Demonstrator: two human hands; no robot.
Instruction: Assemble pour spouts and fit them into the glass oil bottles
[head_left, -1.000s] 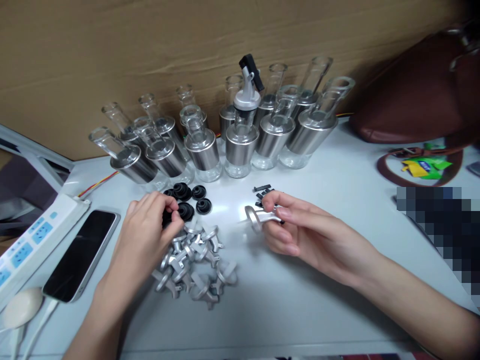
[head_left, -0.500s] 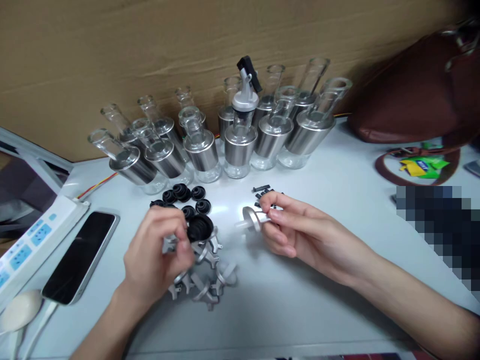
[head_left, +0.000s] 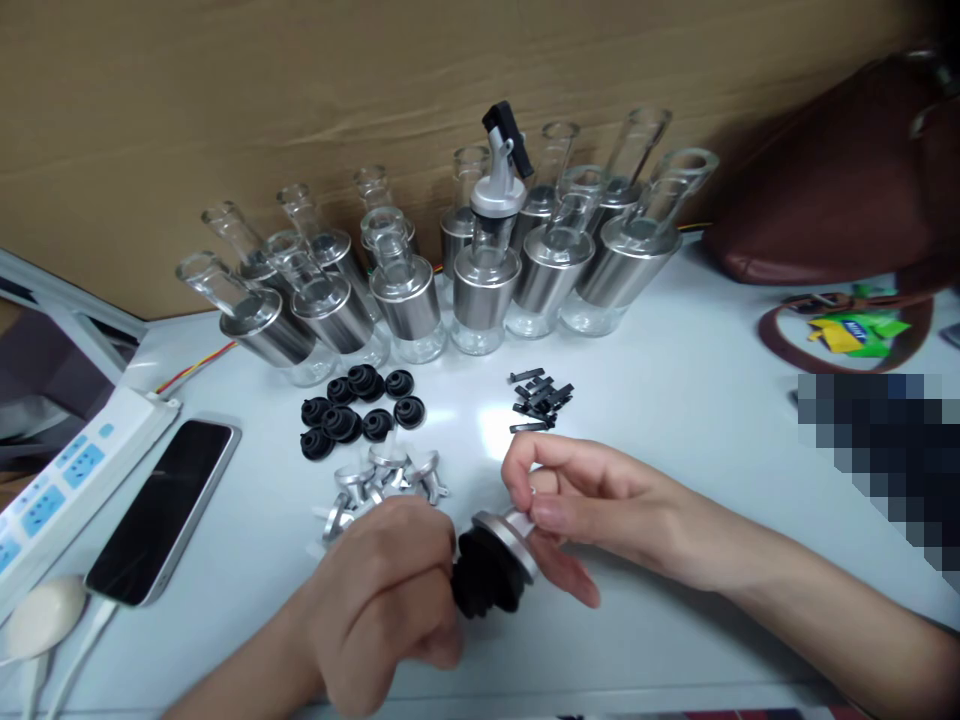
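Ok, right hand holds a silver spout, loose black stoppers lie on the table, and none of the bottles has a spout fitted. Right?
One error: a front-row bottle does have a fitted spout, as the head view shows. The right hand holding a silver spout and the loose black stoppers on the table are correct.

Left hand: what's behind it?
Beyond the left hand, silver spouts show on the table, with loose black stoppers farther back. The hand covers part of the spout pile; how many spouts it hides can't be seen.
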